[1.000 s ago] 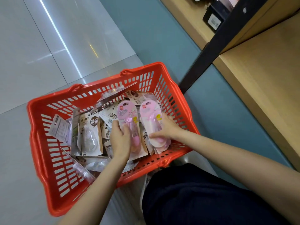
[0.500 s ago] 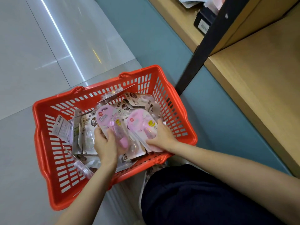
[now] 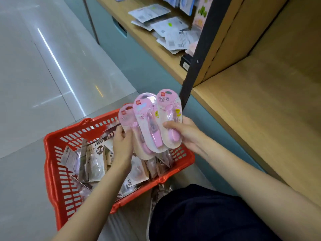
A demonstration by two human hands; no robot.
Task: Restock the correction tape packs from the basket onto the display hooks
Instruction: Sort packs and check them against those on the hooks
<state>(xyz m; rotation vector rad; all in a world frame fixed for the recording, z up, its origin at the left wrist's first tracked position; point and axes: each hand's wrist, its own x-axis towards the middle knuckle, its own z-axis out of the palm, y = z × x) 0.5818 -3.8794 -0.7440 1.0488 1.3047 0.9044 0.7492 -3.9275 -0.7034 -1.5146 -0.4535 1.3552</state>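
Grey floor tiles (image 3: 43,80) run along a teal base panel (image 3: 149,72) under wooden shelving (image 3: 257,108), with a black upright post (image 3: 199,49) dividing the shelf bays. On the far shelf lie loose white carded packs (image 3: 172,30), some overlapping.

On the floor stands a red plastic basket (image 3: 52,173), its far rim near the foot of the shelving. Along its left side, grey and white correction tape packs (image 3: 94,159) lean upright against one another; more lie jumbled toward its near right corner.

Above the basket's far right corner, both hands hold a fan of three pink correction tape packs (image 3: 147,122), clear of the basket's contents. The left hand (image 3: 122,146) grips the leftmost pack from the side, fingers curled round its edge and thumb on the front. The right hand (image 3: 184,132) holds the rightmost pack, thumb pressed across its front and fingers wrapped behind. The middle pack overlaps both others, and which hand carries it cannot be told. All three stand roughly upright, hang-holes uppermost, tilted slightly left.

Dark trousers (image 3: 208,216) fill the lower frame, beside the basket's near right corner.
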